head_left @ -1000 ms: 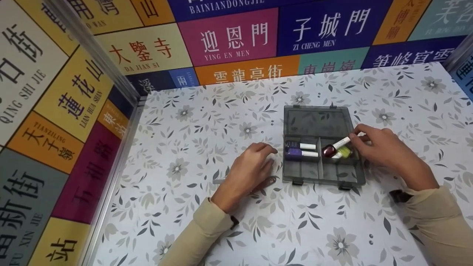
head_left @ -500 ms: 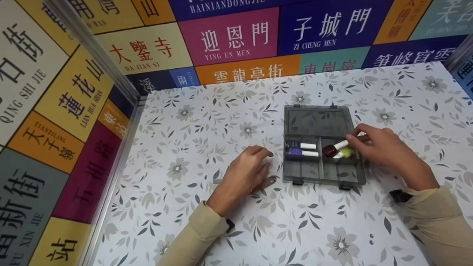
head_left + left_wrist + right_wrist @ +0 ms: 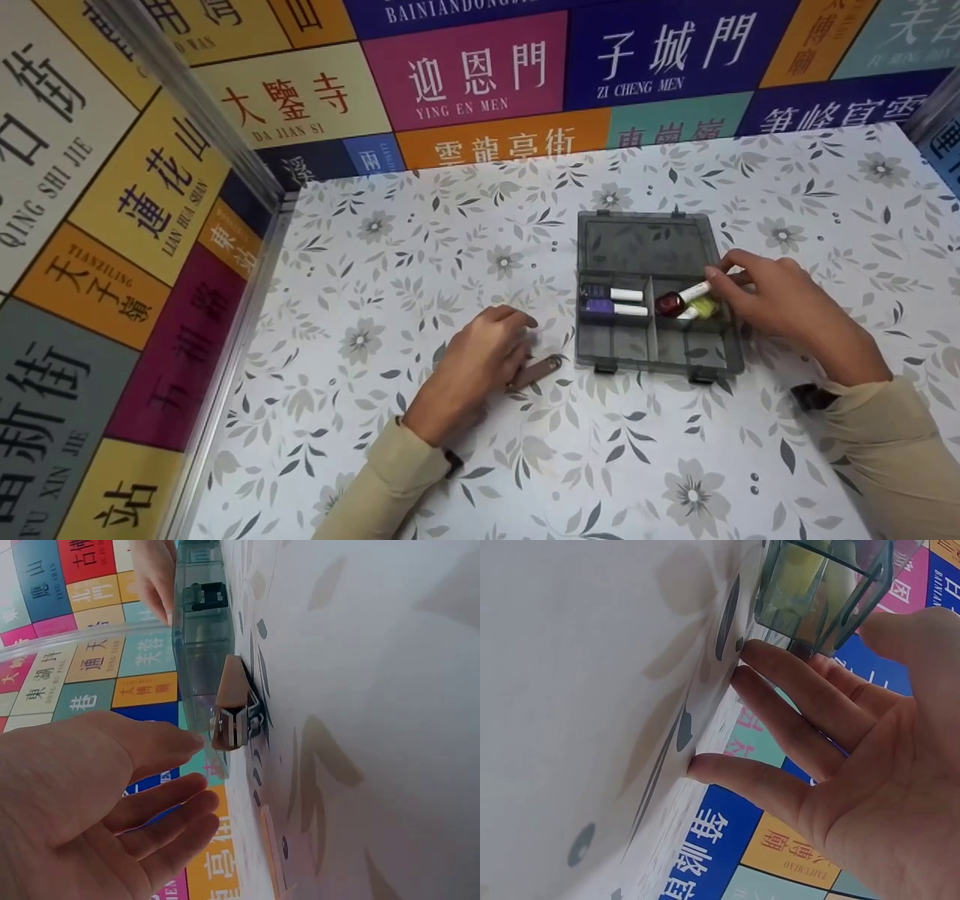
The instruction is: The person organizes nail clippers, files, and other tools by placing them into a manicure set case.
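My left hand [image 3: 480,352] hovers low over the table with loosely bent fingers. Just beyond its thumb lies a brown nail clipper [image 3: 236,701], seen in the head view between that hand and a smoky translucent compartment box [image 3: 649,240]. At the box's right side, my right hand [image 3: 772,296] pinches the wall between thumb and index finger; its other fingers reach down to the tabletop in the right wrist view. Inside the box are dark blue and violet nail polish bottles [image 3: 598,307] on the left. A dark red bottle [image 3: 671,303] leans over a yellow-green one [image 3: 703,307] on the right.
A flat pale strip [image 3: 276,855] lies beyond the left fingers in the left wrist view; the head view has it hidden behind that hand. The flower-patterned tabletop [image 3: 420,247] ends at colourful lettered panels [image 3: 465,82] at the back and left.
My left hand has drawn back from the box, leftward and toward me, exposing more of the nail clipper and covering the pale strip. The right hand has stayed at the box's side.
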{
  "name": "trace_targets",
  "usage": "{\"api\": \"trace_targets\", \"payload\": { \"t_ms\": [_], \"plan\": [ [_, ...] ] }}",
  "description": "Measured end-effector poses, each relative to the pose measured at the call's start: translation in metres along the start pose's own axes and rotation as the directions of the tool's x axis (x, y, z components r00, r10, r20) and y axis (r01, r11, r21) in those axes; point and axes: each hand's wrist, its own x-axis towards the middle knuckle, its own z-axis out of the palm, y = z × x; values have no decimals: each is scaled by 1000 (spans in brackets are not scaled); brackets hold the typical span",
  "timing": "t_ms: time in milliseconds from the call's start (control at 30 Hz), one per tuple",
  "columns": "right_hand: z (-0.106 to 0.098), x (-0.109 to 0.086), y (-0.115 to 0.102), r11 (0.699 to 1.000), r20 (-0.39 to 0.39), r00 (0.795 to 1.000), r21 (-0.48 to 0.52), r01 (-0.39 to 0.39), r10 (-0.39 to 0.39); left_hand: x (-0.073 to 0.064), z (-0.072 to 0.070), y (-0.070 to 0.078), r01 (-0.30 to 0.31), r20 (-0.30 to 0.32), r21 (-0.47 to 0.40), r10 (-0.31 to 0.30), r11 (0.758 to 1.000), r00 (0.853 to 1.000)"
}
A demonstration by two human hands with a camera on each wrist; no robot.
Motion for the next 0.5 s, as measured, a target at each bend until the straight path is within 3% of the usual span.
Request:
{"api": "trace_targets", "payload": {
  "t_ms": [300, 500],
  "plan": [
    [-3, 0, 2, 1000, 19, 1000, -28, 0, 0, -7, -4, 1, 61, 69, -20, -59, 998, 996],
    [-7, 0, 3, 1000, 63, 998, -15, -23, 24, -8, -7, 0, 53, 88, -6, -52, 999, 995]
  ]
}}
